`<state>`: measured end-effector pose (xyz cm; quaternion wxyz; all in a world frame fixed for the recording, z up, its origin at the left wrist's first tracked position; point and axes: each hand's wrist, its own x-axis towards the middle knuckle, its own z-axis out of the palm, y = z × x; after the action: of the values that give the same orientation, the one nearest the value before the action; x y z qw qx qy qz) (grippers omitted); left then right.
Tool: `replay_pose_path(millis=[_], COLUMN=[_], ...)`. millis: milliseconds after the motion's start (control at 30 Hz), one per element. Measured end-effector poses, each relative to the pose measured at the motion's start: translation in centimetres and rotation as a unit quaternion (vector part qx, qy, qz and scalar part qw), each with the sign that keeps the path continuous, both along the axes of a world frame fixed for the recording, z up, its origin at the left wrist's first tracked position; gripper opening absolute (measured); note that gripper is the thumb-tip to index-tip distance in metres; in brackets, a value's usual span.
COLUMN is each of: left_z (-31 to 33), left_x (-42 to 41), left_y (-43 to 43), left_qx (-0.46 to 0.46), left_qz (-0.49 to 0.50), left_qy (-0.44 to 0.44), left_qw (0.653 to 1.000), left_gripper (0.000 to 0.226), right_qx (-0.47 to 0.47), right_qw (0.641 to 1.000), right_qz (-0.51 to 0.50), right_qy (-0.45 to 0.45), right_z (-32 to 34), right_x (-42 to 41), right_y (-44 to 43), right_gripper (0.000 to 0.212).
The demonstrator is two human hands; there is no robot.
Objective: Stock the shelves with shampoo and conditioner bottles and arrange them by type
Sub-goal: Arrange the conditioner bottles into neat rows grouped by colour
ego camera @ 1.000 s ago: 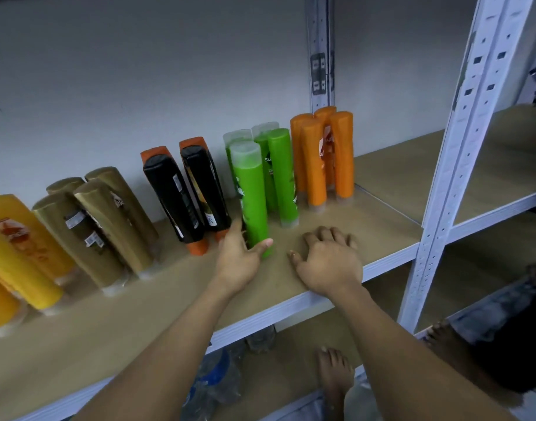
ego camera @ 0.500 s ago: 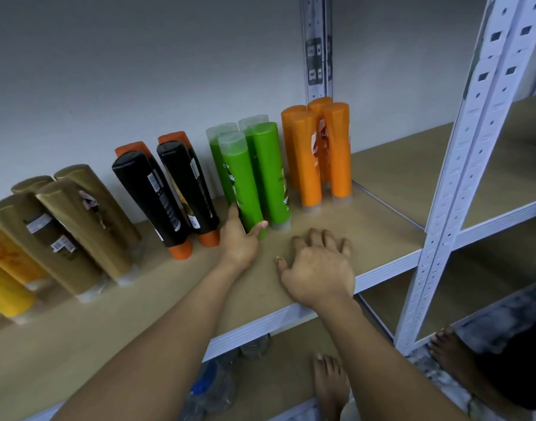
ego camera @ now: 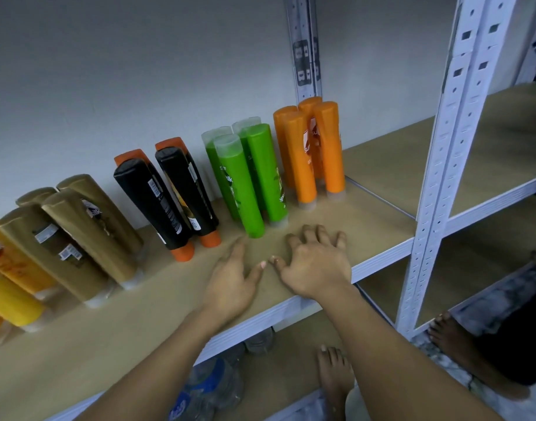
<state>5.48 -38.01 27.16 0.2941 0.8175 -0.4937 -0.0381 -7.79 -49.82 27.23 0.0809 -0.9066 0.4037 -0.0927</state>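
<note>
Bottles stand in colour groups on the wooden shelf [ego camera: 376, 214]: yellow bottles [ego camera: 8, 296] at far left, then tan bottles [ego camera: 78, 238], black bottles [ego camera: 169, 202] with orange caps, green bottles [ego camera: 248, 183] and orange bottles [ego camera: 312, 153]. My left hand [ego camera: 233, 284] lies on the shelf just in front of the nearest green bottle, fingers straight, apart from it and holding nothing. Beside it, my right hand [ego camera: 312, 262] rests palm down on the shelf board with its fingers spread.
A white perforated upright [ego camera: 436, 165] divides this bay from another shelf board [ego camera: 497, 153] to the right. Below the shelf lie clear plastic bottles [ego camera: 212, 387] on the floor. My bare foot [ego camera: 333, 375] and another person's foot [ego camera: 449, 335] are near the upright's base.
My left hand let go of the front green bottle and drew back onto the shelf board. The bottle stays standing with the other green ones. My right hand stayed flat.
</note>
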Motion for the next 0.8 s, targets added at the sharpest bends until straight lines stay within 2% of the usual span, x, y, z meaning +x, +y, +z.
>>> replay_pose_path(millis=[67, 167, 267, 400, 533, 667, 800], left_z=[0.0, 0.0, 0.2, 0.4, -0.2, -1.3, -1.0], left_x=[0.2, 2.5, 5.6, 8.3, 9.2, 8.9, 9.2], left_y=[4.1, 10.4, 15.6, 20.6, 22.7, 22.2, 22.6], left_qx=[0.04, 0.07, 0.07, 0.065, 0.06, 0.069, 0.082], left_qz=[-0.03, -0.044, -0.002, 0.067, 0.113, 0.135, 0.136], left_qy=[-0.035, -0.055, -0.057, -0.053, -0.057, -0.095, -0.073], left_qw=[0.998, 0.995, 0.996, 0.994, 0.99, 0.984, 0.985], left_gripper=[0.065, 0.07, 0.072, 0.052, 0.053, 0.067, 0.065], right_qx=[0.012, 0.032, 0.047, 0.054, 0.068, 0.055, 0.052], right_qw=[1.0, 0.999, 0.996, 0.99, 0.978, 0.967, 0.959], right_qz=[0.009, 0.035, 0.069, 0.129, 0.195, 0.247, 0.276], right_qy=[0.013, 0.018, 0.013, -0.004, -0.008, -0.024, -0.022], right_z=[0.2, 0.4, 0.6, 1.3, 2.2, 2.3, 2.3], right_x=[0.0, 0.2, 0.9, 3.1, 5.6, 8.9, 12.1], right_y=[0.0, 0.4, 1.4, 3.8, 7.1, 10.6, 13.9], right_gripper=[0.072, 0.072, 0.071, 0.07, 0.07, 0.07, 0.069])
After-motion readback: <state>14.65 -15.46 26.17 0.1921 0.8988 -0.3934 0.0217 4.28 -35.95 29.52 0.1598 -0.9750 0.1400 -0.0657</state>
